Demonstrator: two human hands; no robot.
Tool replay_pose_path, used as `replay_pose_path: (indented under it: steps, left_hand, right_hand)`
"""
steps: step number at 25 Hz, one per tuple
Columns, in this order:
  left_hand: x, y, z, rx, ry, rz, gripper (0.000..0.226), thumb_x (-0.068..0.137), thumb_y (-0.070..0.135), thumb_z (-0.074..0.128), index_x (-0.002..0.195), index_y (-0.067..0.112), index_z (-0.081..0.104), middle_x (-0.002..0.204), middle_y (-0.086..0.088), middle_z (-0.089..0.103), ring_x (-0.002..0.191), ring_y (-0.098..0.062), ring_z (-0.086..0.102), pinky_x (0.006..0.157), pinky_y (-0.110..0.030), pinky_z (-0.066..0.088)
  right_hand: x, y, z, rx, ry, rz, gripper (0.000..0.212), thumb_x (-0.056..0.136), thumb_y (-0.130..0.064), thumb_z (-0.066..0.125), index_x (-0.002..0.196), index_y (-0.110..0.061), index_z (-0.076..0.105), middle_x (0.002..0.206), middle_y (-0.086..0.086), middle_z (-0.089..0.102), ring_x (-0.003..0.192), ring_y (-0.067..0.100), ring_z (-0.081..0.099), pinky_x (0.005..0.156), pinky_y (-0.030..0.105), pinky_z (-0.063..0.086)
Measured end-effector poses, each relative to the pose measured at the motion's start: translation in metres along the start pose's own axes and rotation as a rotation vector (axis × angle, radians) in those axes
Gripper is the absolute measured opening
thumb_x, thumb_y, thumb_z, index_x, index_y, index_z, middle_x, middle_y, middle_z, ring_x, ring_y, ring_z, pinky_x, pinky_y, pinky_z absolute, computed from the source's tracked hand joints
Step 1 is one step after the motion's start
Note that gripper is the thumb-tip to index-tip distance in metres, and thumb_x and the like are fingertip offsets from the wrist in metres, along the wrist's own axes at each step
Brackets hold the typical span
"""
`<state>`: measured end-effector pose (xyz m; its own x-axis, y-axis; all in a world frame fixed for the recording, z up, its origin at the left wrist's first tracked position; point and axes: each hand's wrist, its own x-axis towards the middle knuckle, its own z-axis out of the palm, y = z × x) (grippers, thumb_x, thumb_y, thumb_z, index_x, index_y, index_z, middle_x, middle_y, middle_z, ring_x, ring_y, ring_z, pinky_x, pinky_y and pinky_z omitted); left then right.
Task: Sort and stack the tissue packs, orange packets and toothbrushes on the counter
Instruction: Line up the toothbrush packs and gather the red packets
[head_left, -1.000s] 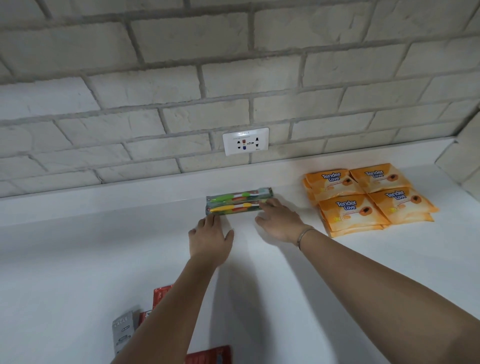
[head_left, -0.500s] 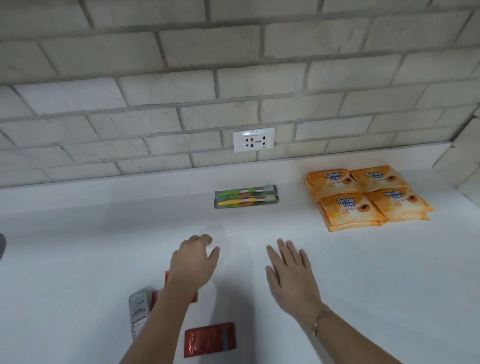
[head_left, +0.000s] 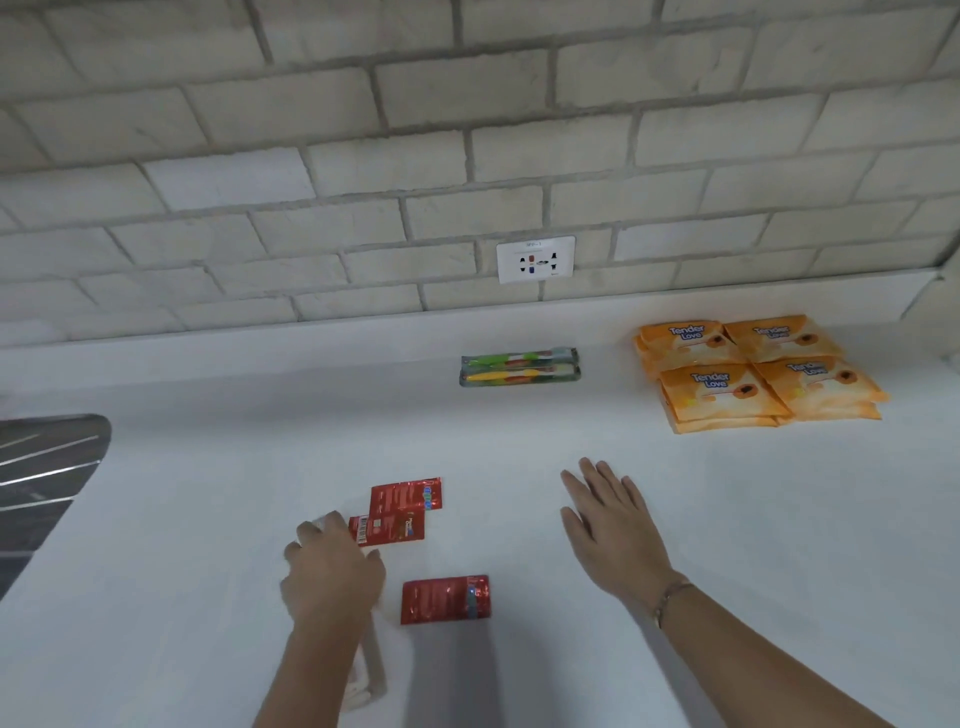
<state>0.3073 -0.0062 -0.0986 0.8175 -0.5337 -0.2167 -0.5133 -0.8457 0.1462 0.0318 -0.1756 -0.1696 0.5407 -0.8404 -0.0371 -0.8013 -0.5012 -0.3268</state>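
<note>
Two hands have left the clear-wrapped green and yellow toothbrushes (head_left: 519, 367) by the back ledge (head_left: 260, 353), left hand (head_left: 332, 571) now curled over a pale grey pack (head_left: 370, 667), right hand (head_left: 608, 525) spread flat, orange plastic packets (head_left: 753, 371) reading "Tender Love" far right.

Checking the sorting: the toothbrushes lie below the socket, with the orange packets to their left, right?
No: the head view shows the orange packets to the right of the toothbrushes, which do lie below the socket.

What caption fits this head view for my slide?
Left hand beside red packs, right hand open; toothbrushes and orange packets grouped along the wall.
</note>
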Motion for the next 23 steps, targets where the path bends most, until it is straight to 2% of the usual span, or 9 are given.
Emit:
replay_pose_path:
  steps: [2, 4, 8, 12, 15, 17, 19, 21, 23]
  left_hand:
    - [-0.006, -0.008, 0.002, -0.007, -0.013, -0.050, 0.050, 0.088, 0.034, 0.065, 0.128, 0.010, 0.046, 0.119, -0.012, 0.048, 0.112, -0.034, 0.052, 0.074, -0.042, 0.048]
    - [-0.010, -0.013, 0.002, -0.050, -0.037, -0.089, 0.046, 0.088, 0.021, 0.060, 0.128, 0.008, 0.042, 0.119, -0.015, 0.045, 0.110, -0.037, 0.051, 0.070, -0.041, 0.044]
    - [-0.005, -0.031, -0.004, -0.255, 0.003, -0.088, 0.049, 0.079, 0.002, 0.056, 0.126, 0.011, 0.046, 0.103, -0.012, 0.050, 0.090, -0.033, 0.052, 0.073, -0.041, 0.048]
    - [-0.015, -0.020, -0.030, -0.641, 0.036, -0.007, 0.046, 0.089, 0.012, 0.071, 0.132, 0.018, 0.056, 0.099, -0.003, 0.067, 0.084, -0.024, 0.066, 0.083, -0.039, 0.054]
    - [-0.026, 0.004, -0.048, -0.938, -0.051, 0.010, 0.042, 0.094, 0.019, 0.071, 0.131, 0.026, 0.055, 0.109, -0.001, 0.072, 0.081, -0.021, 0.075, 0.074, -0.039, 0.060]
    - [-0.030, 0.017, -0.049, -1.091, -0.174, 0.012, 0.031, 0.096, 0.020, 0.069, 0.125, 0.025, 0.059, 0.104, -0.005, 0.078, 0.078, -0.025, 0.079, 0.072, -0.044, 0.064]
    - [-0.036, 0.028, -0.047, -1.202, -0.272, 0.020, 0.025, 0.096, 0.020, 0.070, 0.120, 0.022, 0.065, 0.100, -0.010, 0.079, 0.080, -0.031, 0.078, 0.077, -0.048, 0.063]
    - [-0.041, 0.043, -0.045, -1.399, -0.347, 0.020, 0.028, 0.094, 0.010, 0.069, 0.122, 0.016, 0.066, 0.104, -0.017, 0.077, 0.081, -0.031, 0.077, 0.074, -0.041, 0.063]
    - [-0.044, 0.056, -0.042, -1.604, -0.390, -0.018, 0.033, 0.095, -0.001, 0.064, 0.124, 0.014, 0.064, 0.104, -0.019, 0.074, 0.079, -0.026, 0.077, 0.067, -0.033, 0.063]
  right_hand:
    - [-0.003, 0.000, 0.000, 0.004, -0.008, -0.002, 0.058, 0.107, -0.047, 0.025, 0.162, -0.032, 0.023, 0.172, -0.004, 0.009, 0.159, 0.014, -0.001, 0.128, 0.037, -0.002]
    - [-0.007, 0.001, -0.001, 0.013, -0.015, -0.011, 0.057, 0.107, -0.046, 0.026, 0.162, -0.032, 0.022, 0.172, -0.004, 0.008, 0.159, 0.014, -0.002, 0.128, 0.036, -0.004]
    - [-0.009, 0.003, -0.002, 0.012, -0.016, -0.016, 0.057, 0.107, -0.046, 0.026, 0.162, -0.032, 0.022, 0.172, -0.004, 0.008, 0.159, 0.014, -0.002, 0.128, 0.036, -0.004]
    - [-0.009, 0.002, -0.005, 0.042, -0.028, -0.019, 0.057, 0.108, -0.045, 0.027, 0.163, -0.032, 0.020, 0.173, -0.004, 0.005, 0.159, 0.015, -0.004, 0.128, 0.035, -0.006]
    - [-0.008, -0.003, -0.017, 0.105, -0.139, 0.022, 0.056, 0.106, -0.043, 0.033, 0.161, -0.030, 0.026, 0.173, -0.001, 0.007, 0.159, 0.018, -0.004, 0.128, 0.038, -0.004]
    - [-0.007, -0.018, -0.039, 0.182, -0.226, 0.059, 0.049, 0.102, -0.041, 0.044, 0.148, -0.026, 0.047, 0.166, 0.005, 0.029, 0.156, 0.025, 0.017, 0.126, 0.039, 0.015]
    - [-0.010, -0.043, -0.065, 0.481, -0.253, 0.076, 0.039, 0.099, -0.039, 0.056, 0.136, -0.025, 0.060, 0.141, -0.001, 0.057, 0.134, 0.016, 0.050, 0.110, 0.028, 0.038]
    - [-0.019, -0.070, -0.086, 0.773, -0.308, 0.055, 0.032, 0.100, -0.037, 0.060, 0.130, -0.030, 0.064, 0.118, -0.011, 0.066, 0.106, 0.004, 0.062, 0.091, 0.018, 0.044]
    - [-0.024, -0.090, -0.097, 0.846, -0.349, 0.030, 0.025, 0.099, -0.044, 0.060, 0.121, -0.036, 0.067, 0.107, -0.011, 0.069, 0.095, 0.001, 0.065, 0.084, 0.017, 0.046]
